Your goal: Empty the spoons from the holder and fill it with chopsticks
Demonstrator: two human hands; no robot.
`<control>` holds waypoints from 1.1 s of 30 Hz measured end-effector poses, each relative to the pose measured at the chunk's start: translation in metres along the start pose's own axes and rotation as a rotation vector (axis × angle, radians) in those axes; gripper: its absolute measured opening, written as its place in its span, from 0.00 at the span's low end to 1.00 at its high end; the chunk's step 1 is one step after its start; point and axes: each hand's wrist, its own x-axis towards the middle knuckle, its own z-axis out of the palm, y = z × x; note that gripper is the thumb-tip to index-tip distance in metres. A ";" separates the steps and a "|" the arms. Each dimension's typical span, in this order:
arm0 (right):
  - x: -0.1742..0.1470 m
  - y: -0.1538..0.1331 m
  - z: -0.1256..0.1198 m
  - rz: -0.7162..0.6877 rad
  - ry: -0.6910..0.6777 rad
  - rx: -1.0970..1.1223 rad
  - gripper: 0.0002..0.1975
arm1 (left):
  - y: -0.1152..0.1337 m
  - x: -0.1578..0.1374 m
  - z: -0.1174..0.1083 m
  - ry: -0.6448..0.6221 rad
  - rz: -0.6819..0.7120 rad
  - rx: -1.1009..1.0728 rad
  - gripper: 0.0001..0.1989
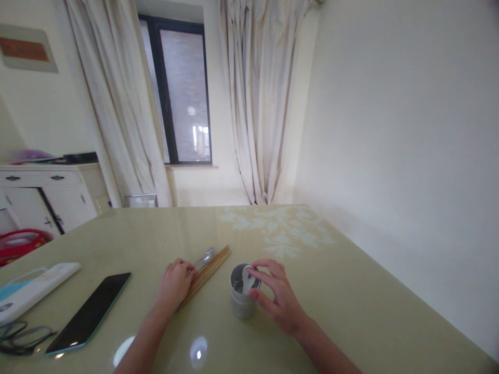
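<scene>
Your right hand [278, 298] wraps the small grey cup [242, 296] from its 3 o'clock side, thumb low on the wall and fingertips curled over the rim, where they pinch a white spoon [248, 280] that leans inside. The cup stands upright on the desk [351, 291], near its middle and close in front of you. It looks like glazed ceramic: stiff, probably slippery, breakable if tipped, and light enough to skid under a sideways push. Hold it by the wall below the rim instead of by the spoon, which looks loose in the cup and could lever it over.

At the cup's 9 to 10 o'clock lies a bundle of wooden chopsticks [206, 272], long, thin and stiff, likely to roll or fan apart; with them is something shiny, perhaps a metal spoon [205, 258]. Your left hand [173, 285] rests fingers-down on the near end of that bundle, partly curled; I cannot tell whether it actually grips any.

Farther out at 9 o'clock are a dark phone [91, 311], a white case [35, 288] and spectacles [19, 335] at the desk's edge.
</scene>
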 end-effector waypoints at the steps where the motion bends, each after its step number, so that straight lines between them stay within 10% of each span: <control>1: 0.000 0.000 0.000 0.001 0.000 0.007 0.24 | 0.000 0.000 0.001 0.001 -0.015 -0.001 0.18; 33: -0.003 0.004 0.000 -0.041 0.004 0.004 0.20 | -0.024 0.019 0.011 0.056 -0.259 -0.118 0.18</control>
